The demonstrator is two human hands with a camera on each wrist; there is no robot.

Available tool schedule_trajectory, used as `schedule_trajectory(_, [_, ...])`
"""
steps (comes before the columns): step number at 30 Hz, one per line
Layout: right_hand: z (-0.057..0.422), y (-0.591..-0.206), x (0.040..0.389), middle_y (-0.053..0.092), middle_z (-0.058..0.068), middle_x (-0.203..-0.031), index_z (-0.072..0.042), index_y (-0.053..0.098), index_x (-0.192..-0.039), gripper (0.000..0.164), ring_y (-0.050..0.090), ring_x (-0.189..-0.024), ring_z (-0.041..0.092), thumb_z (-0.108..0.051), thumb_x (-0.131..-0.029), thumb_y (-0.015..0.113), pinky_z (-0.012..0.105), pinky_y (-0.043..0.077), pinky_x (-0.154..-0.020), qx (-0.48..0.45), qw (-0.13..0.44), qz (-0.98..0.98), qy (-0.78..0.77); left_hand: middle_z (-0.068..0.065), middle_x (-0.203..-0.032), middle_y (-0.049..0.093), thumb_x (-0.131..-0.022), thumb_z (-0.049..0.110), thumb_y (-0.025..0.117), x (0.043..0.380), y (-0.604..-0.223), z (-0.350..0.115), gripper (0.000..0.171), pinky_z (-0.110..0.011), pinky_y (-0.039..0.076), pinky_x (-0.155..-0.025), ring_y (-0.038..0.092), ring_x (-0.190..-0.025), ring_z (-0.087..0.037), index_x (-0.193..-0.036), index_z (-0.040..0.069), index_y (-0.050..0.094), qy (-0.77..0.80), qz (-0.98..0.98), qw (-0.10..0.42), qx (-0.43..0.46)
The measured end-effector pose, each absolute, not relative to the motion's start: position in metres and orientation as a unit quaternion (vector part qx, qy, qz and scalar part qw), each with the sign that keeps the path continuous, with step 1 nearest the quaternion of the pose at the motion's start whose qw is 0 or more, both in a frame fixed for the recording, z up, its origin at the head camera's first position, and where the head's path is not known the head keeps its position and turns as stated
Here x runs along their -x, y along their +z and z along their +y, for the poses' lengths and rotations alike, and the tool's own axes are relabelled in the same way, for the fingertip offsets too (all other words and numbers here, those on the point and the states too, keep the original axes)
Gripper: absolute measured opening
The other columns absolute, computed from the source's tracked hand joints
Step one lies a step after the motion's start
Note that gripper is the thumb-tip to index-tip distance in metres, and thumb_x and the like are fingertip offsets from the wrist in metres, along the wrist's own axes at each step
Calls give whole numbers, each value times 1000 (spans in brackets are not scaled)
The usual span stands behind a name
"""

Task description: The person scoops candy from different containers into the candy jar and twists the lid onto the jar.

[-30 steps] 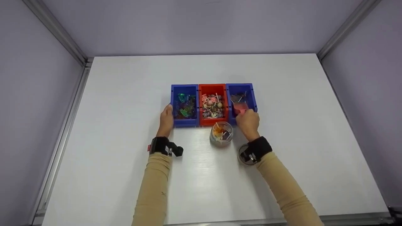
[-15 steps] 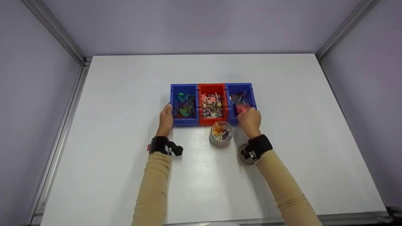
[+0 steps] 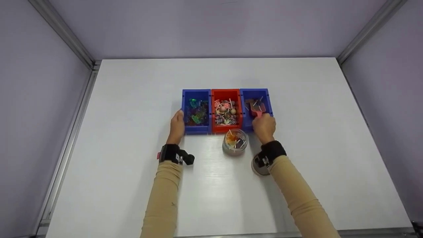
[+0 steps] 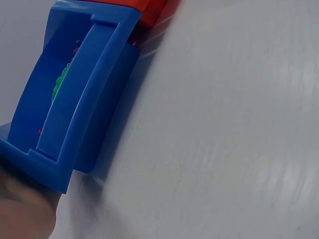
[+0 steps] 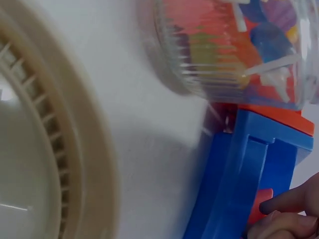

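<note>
My left hand (image 3: 177,127) holds the outer side of the left blue bin (image 3: 187,129), thumb at the rim; its other fingers are hidden. Shiny green and dark wrapped pieces (image 3: 198,114) lie in that bin. My right hand (image 3: 264,127) grips a small red scoop (image 3: 259,112) by its handle inside the right blue bin (image 3: 245,125). The scoop's bowl faces up with white sticks and dark pieces in it. More sticks show around it. Just in front of the bins stands a clear jar (image 3: 235,145) of colourful lollipops.
Between the blue bins, a red bin (image 3: 225,129) holds lollipops with striped and pink heads. A round lid (image 3: 259,168) lies under my right wrist, its ridged rim close in the right wrist view. Walls stand behind and beside the white table (image 3: 138,99).
The red scoop has turned from showing its back to bowl up, with sticks now lying in it. My right hand has shifted slightly with it. The left hand keeps its place on the bin.
</note>
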State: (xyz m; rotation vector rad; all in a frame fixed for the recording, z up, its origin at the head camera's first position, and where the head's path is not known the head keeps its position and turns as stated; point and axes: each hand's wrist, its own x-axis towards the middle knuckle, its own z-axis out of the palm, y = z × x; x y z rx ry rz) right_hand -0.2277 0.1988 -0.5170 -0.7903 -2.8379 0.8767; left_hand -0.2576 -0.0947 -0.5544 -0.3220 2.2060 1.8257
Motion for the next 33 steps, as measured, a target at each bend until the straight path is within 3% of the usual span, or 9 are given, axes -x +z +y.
schedule_trajectory(14, [206, -521, 229, 69, 34, -97, 11, 68, -92, 25, 67, -92, 48, -8, -85, 53, 58, 53, -79, 228, 43, -931, 281, -17, -160, 24, -107, 35, 22, 257, -557, -91, 57, -39, 18, -126, 19, -152, -30, -152, 0, 21, 630, 758, 131, 110])
schedule_trajectory(33, [206, -523, 213, 68, 35, -98, 12, 63, -100, 27, 66, -94, 49, -12, -92, 53, 57, 51, -80, 207, 54, -931, 294, -15, -161, 24, -107, 36, 22, 259, -557, -95, 57, -38, 18, -126, 20, -152, -28, -153, 2, 22, 623, 762, 132, 118])
